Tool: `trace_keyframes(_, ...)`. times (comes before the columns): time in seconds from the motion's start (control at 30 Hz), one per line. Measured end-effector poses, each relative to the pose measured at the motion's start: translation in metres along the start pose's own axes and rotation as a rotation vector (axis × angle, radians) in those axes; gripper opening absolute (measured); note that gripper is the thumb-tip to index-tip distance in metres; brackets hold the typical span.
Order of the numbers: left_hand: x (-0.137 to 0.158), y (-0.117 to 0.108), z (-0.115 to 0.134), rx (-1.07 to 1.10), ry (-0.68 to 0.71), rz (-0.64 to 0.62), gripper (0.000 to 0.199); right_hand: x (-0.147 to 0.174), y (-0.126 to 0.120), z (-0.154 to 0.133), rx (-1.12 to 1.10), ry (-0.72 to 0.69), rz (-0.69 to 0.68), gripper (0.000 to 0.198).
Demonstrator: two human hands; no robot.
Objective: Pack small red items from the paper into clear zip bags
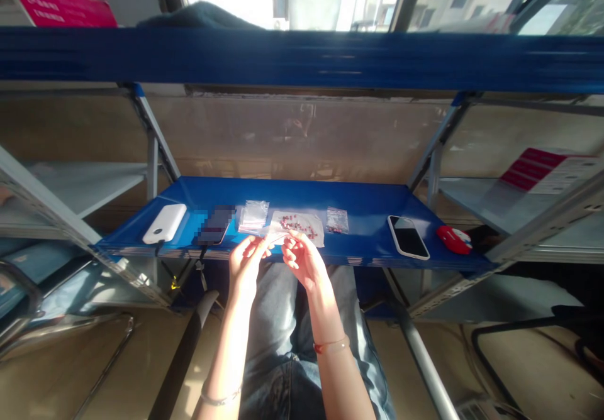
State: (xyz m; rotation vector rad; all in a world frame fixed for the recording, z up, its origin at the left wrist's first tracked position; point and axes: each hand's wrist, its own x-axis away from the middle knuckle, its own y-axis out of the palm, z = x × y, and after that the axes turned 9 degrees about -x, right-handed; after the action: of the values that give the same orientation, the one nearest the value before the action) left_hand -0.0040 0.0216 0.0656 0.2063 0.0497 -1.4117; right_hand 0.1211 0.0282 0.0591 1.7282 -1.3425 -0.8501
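- Both forearms reach forward over the lap, wrists raised, so that the two hands meet just in front of the near edge of the blue shelf [368,203].
- The left hand [245,263] is turned palm inward, fingers curled, its fingertips pinching the left end of a small clear bag [276,239]; a thin bracelet sits on that wrist.
- The right hand [302,259] faces it, fingers bent and closed on the same small clear bag from the right (a red cord circles this wrist).
- The bag is stretched between the two sets of fingertips, held in the air just above the shelf's front edge; whether anything is inside it is too small to tell.
- Directly behind the hands, on the shelf, lies a white sheet [302,225] scattered with small red pieces [295,221], very near the fingertips.
- Left of the sheet is a stack of empty clear bags [253,215]; right of it, a little apart, lies a filled bag [336,220] with red bits showing through.
- Farther left on the shelf lie a dark phone [214,225] and a white power bank [165,223], with a cable hanging from the edge below them.
- To the right, well apart from the hands, lie a white-edged phone [408,237] and a red object [453,239].
- Nothing lies between the hands and the sheet; grey metal shelves flank the blue one on both sides.
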Motion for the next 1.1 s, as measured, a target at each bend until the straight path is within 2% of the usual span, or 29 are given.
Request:
trace_keyframes(0.27, 0.0, -0.011, 0.01, -0.105, 0.054, -0.008, 0.023, 0.004, 0.002, -0.002, 0.194, -0.039, -0.023, 0.027)
trace_keyframes(0.47, -0.002, -0.009, 0.001, -0.191, 0.035, -0.077, 0.024, 0.009, -0.009, -0.012, 0.381, -0.093, -0.03, 0.025)
trace_keyframes(0.67, 0.001, 0.014, -0.022, -0.189, 0.044, -0.173, 0.023, 0.023, -0.042, -0.041, 0.615, -0.073, -0.096, 0.024)
trace_keyframes(0.87, 0.019, 0.036, -0.042, -0.177, 0.031, -0.372, 0.025, 0.051, -0.058, -0.071, 0.851, 0.04, -0.079, 0.022)
trace_keyframes(0.97, 0.028, 0.034, -0.061, -0.178, -0.031, -0.44, 0.027, 0.065, -0.069, -0.066, 0.858, 0.115, -0.032, 0.022)
trace_keyframes(1.1, 0.037, 0.022, -0.103, -0.221, -0.181, -0.531, 0.024, 0.072, -0.113, -0.039, 0.803, 0.241, 0.053, 0.022)
